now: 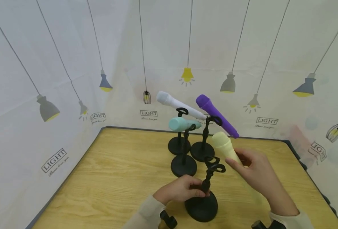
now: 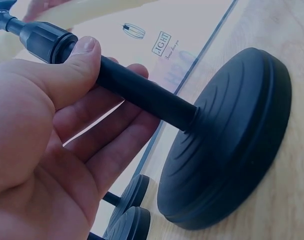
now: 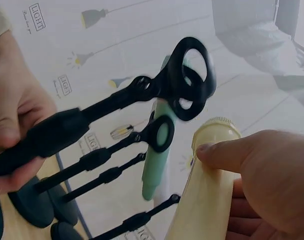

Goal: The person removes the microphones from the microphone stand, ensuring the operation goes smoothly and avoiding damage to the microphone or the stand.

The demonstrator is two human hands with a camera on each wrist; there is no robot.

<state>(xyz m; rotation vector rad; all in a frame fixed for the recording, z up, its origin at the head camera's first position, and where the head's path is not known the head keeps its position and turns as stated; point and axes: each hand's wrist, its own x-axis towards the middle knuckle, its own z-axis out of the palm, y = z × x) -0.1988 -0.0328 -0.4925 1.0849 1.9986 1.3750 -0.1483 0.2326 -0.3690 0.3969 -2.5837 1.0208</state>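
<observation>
My left hand (image 1: 181,189) holds the pole of a black microphone stand (image 1: 202,208) at the front; in the left wrist view the thumb lies on the pole and the fingers pass behind it, above the round base (image 2: 227,145). The ring-shaped clip (image 3: 194,80) at the stand's top has nothing in it. To the right, my right hand (image 1: 256,171) grips a pale yellow microphone (image 1: 224,144) between thumb and fingers, its head tilted up to the left. That microphone is beside the clip and apart from it.
Behind stand several black stands bearing a mint green microphone (image 1: 178,124), a white microphone (image 1: 180,104) and a purple microphone (image 1: 217,114), all tilted. They are close together on the wooden table (image 1: 123,165). A lamp-patterned sheet (image 1: 169,47) encloses the back and sides.
</observation>
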